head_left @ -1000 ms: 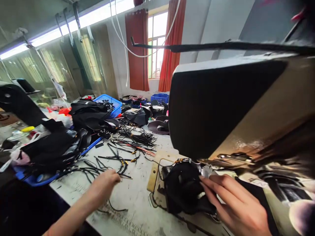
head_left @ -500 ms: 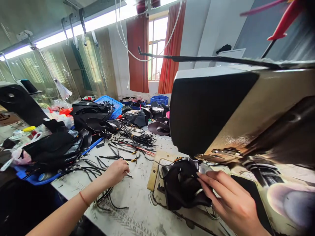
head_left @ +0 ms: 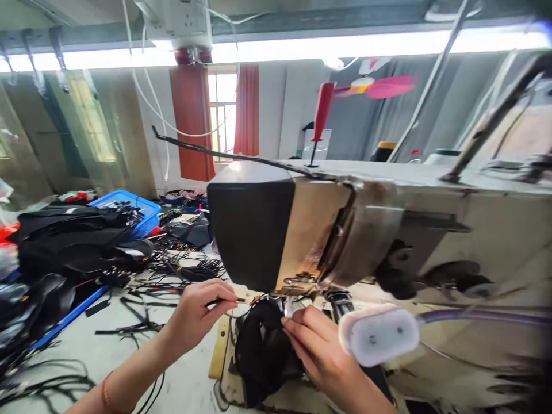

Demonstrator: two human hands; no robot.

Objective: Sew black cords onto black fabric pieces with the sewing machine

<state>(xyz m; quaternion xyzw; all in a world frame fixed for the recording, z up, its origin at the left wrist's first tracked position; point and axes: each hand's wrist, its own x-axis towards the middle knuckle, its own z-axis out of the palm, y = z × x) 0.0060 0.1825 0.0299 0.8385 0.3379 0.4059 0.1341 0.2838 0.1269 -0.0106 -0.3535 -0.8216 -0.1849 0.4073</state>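
The black piece (head_left: 263, 356) is pressed down on the sewing machine's bed by the right hand (head_left: 321, 351), with the fingers laid flat on its right side, so the grip is not closed around it but rests on top. Just right of this hand, a white lamp head (head_left: 379, 334) is seen, a little blurred. To the left, a thin black cord (head_left: 226, 300) with a small gold tip is pinched between the thumb and fingers of the left hand (head_left: 194, 316); this grip is narrow and closed on the cord. The cord's tip is held just above the black piece, close to the needle area (head_left: 287, 293). Right behind both hands the big sewing machine (head_left: 345, 230) is found, with its dark end facing left. Left of the left hand, loose black cords (head_left: 138, 299) are spread on the white counter (head_left: 99, 351). Farther left, a pile of black parts (head_left: 73, 241) is seen. Behind that pile a blue basket (head_left: 133, 208) is placed. Far back, red curtains (head_left: 192, 121) are hung beside a bright window (head_left: 223, 112).
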